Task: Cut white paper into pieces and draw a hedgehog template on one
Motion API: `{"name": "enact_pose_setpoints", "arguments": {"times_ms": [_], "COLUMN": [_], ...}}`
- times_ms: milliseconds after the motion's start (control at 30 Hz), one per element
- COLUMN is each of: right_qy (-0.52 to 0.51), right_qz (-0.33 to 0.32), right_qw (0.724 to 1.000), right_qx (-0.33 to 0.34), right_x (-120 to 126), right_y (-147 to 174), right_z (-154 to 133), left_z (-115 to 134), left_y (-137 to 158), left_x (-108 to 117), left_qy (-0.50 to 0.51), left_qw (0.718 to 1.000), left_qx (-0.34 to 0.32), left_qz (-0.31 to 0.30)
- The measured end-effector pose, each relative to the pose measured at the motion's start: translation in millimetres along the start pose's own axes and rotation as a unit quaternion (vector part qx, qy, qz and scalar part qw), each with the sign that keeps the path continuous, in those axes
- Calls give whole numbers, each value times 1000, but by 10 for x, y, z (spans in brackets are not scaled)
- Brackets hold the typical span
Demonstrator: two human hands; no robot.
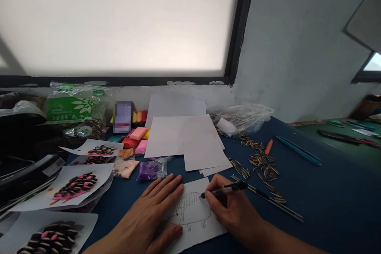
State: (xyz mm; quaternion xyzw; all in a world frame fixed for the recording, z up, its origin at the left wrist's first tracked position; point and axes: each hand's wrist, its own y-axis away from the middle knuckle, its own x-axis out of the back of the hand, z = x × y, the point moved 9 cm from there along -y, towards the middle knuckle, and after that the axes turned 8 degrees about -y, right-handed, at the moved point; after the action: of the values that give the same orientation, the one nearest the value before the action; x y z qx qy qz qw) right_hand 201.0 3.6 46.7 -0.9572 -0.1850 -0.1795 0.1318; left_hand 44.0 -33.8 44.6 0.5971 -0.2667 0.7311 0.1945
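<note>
A sheet of white paper (193, 242) lies on the blue tabletop, bearing a line drawing of a hedgehog-like animal (193, 208) with short legs and rows of small marks on its back. My left hand (149, 214) rests flat over the sheet's left side, fingers stretched out. In my right hand (229, 206) is a black pen (226, 189), gripped between thumb and fingers. The pen's tip is at the upper right of the animal's back.
Finished seed pictures (76, 186) lie at the left. Behind are colored clay packets (149, 170), blank white sheets (178, 135) and a green seed bag (74, 109). Loose sunflower seeds (264, 164), an orange crayon-like stick (268, 147), tweezers (276, 202) and a blue tool (297, 151) lie at the right.
</note>
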Motion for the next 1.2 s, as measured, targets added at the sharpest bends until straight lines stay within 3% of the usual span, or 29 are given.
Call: {"name": "enact_pose_setpoints", "arguments": {"times_ms": [467,1200], "right_qy": [15,12], "right_qz": [3,29], "right_qw": [1000,999], "right_qx": [2,11], "right_x": [7,56], "right_y": [-2,9], "right_z": [19,-8], "left_z": [-1,-3], "left_y": [1,-8], "left_x": [41,12], "left_qy": [18,9], "left_qw": [1000,1000], "left_qx": [-4,-1], "left_qz": [22,7]}}
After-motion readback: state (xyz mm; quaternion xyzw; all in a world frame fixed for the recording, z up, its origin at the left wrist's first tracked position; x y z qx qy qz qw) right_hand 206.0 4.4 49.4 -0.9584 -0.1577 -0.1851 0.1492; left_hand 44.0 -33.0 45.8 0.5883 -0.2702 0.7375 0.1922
